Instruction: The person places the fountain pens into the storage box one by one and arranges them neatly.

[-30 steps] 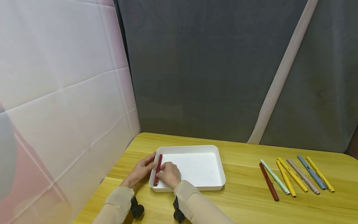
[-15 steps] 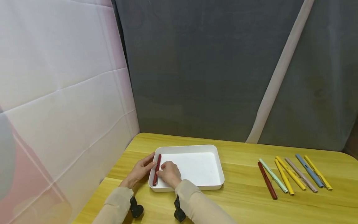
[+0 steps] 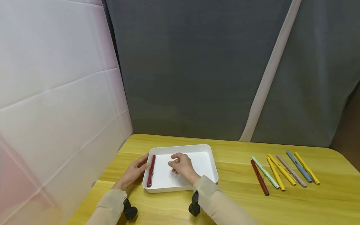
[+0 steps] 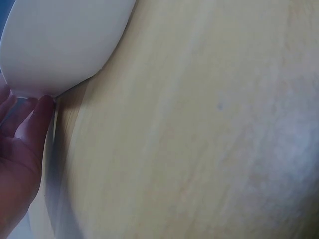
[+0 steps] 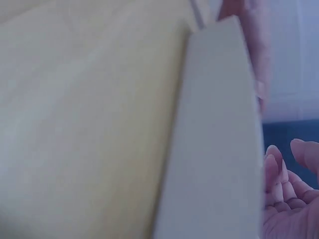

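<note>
In the head view a white rectangular tray (image 3: 168, 189) stands on the wooden table. A dark red pen (image 3: 151, 172) with a metal clip lies inside it along the left wall. My left hand (image 3: 131, 173) holds the tray's left side, thumb at the rim and fingers along the outside. The left wrist view shows its fingertips against the tray's wall (image 4: 60, 45). Over the middle of the tray hovers my right hand (image 3: 182, 167), its fingers loosely bent and nothing between them. The right wrist view has those fingers (image 5: 279, 186) apart beyond the tray wall (image 5: 212, 134).
To the right lies a slanting row of pens: dark red (image 3: 260, 177), mint green (image 3: 265, 172), several yellow ones (image 3: 282, 169), mauve (image 3: 291, 170) and blue (image 3: 299, 166). A grey curtain (image 3: 182, 78) hangs behind the table (image 3: 230, 175), a pale cloth wall (image 3: 64, 109) at left.
My right hand has let go of the red pen by the left wall and moved right, over the tray's middle. My left hand stays at the tray's side. The head view has turned slightly right.
</note>
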`<state>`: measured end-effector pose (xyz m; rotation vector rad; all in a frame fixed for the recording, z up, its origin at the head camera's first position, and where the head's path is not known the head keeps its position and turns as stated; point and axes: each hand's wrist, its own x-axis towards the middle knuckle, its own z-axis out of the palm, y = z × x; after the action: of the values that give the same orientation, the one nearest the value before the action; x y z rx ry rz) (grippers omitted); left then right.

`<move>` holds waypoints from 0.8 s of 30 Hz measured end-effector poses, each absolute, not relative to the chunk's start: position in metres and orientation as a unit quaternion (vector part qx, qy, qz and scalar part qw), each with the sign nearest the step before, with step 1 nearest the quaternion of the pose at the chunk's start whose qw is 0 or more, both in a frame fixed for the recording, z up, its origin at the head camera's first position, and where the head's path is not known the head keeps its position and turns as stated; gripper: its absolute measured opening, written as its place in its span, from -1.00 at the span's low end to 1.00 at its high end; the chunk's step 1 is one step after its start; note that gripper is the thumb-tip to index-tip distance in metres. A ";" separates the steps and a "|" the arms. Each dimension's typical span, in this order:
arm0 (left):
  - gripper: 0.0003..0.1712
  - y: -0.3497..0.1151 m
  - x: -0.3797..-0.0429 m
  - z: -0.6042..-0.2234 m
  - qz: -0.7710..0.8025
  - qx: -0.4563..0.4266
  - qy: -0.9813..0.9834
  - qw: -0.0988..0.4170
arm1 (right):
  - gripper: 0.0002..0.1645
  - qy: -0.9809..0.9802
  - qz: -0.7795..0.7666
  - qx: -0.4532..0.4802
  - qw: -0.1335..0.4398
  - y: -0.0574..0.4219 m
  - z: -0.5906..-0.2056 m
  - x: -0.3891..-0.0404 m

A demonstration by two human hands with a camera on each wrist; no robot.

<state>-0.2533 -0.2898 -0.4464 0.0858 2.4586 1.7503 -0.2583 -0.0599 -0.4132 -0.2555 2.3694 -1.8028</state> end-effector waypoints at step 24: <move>-0.27 -0.292 -0.258 -0.448 0.575 0.034 0.813 0.082 | -0.43 0.781 -0.623 -0.053 0.007 0.139 -0.392 -0.250</move>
<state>-0.2579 -0.2923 -0.4478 0.1016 2.4305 1.7185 -0.2496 0.1386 -0.3919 -0.1648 2.4407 -1.9473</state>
